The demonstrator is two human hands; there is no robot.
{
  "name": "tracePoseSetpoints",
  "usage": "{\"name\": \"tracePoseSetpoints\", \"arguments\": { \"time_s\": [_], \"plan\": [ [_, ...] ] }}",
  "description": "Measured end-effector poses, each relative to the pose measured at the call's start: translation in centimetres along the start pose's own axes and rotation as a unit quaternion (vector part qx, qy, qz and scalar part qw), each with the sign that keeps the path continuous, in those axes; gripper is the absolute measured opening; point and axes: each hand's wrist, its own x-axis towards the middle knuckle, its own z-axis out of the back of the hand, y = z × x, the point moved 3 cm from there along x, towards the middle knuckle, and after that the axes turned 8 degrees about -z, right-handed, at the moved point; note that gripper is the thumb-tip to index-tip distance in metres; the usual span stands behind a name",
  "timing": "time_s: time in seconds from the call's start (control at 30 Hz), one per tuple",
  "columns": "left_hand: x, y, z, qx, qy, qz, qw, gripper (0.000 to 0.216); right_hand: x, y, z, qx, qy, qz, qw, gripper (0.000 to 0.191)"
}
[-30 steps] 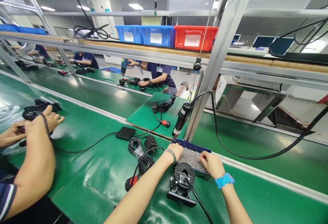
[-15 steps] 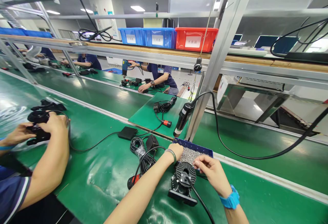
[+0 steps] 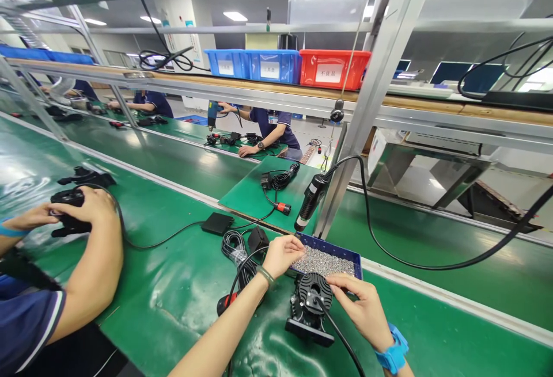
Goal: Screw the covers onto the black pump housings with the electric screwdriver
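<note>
The left hand point(image 3: 280, 259) bends its fingers together over the left end of the blue tray point(image 3: 330, 246); whether they pinch anything is too small to tell. The right hand point(image 3: 356, 305) curls with fingertips at the black housing point(image 3: 307, 308), its grip also unclear. Between the hands, this round-topped, ridged housing partly hides the tray's shiny metal bits point(image 3: 330, 263); its smooth cable point(image 3: 339, 332) is cut off below.

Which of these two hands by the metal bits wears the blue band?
The right hand, by the black round-topped part; the left hand wears a greenish bangle instead.
</note>
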Motion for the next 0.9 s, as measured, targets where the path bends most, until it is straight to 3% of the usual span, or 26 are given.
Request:
{"name": "tracePoseSetpoints", "arguments": {
  "time_s": [0.13, 0.3, 0.5, 0.8, 0.9],
  "plan": [
    [-2.2, -1.1, 1.1, -0.104, -0.032, 0.001, 0.994, 0.021, -1.0, -0.3, 0.0, 0.055, 0.025, -0.076, 0.995, 0.021],
    [-4.1, -2.3, 1.5, -0.163, -0.055, 0.019, 0.985, 0.032, -2.9, -0.8, -0.4, 0.147, 0.053, -0.200, 0.967, 0.041],
    [-4.8, -3.1, 0.8, -0.230, -0.002, 0.054, 0.972, 0.047, -4.0, -1.0, -1.0, 0.141, 0.056, -0.213, 0.965, 0.049],
    [-4.9, -3.3, 0.2, -0.151, 0.034, -0.007, 0.988, 0.041, -4.5, -1.4, -1.3, 0.269, 0.062, -0.283, 0.919, 0.048],
    [-5.2, -3.7, 0.5, -0.098, 0.036, -0.037, 0.994, 0.036, -4.5, -1.4, -1.2, 0.230, 0.058, -0.281, 0.930, 0.051]
  ]
}}
